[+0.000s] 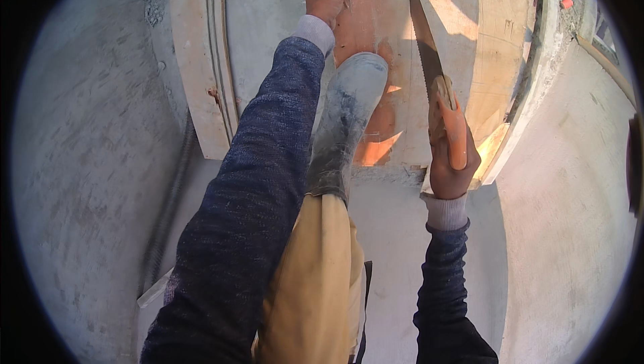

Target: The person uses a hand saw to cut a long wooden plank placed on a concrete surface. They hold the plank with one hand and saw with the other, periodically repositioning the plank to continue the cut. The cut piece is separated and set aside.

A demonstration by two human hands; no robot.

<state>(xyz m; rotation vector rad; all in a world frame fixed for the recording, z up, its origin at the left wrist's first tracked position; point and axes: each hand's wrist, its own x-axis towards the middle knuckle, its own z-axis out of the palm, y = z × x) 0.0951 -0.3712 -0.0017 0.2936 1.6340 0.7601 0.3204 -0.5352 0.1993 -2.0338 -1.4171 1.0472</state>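
Note:
My left hand (329, 3) presses with curled fingers on an orange-stained board (362, 19) at the top middle. My boot (352, 92), dusty and whitish at the toe, rests on that board beneath my left arm. My right hand (451, 173) is closed around the orange handle of a hand saw (456, 129). Its long toothed blade points up and away, lying along or just above the join between the orange board and paler wood (503, 42) at the right. Whether the teeth touch the wood I cannot tell.
A pale plank with grooves (198, 62) lies left of the boards. Grey concrete walls (80, 149) flank both sides, with a ridged conduit (168, 230) at the lower left. A small red object (567, 3) and a thin bar (604, 69) sit at the upper right.

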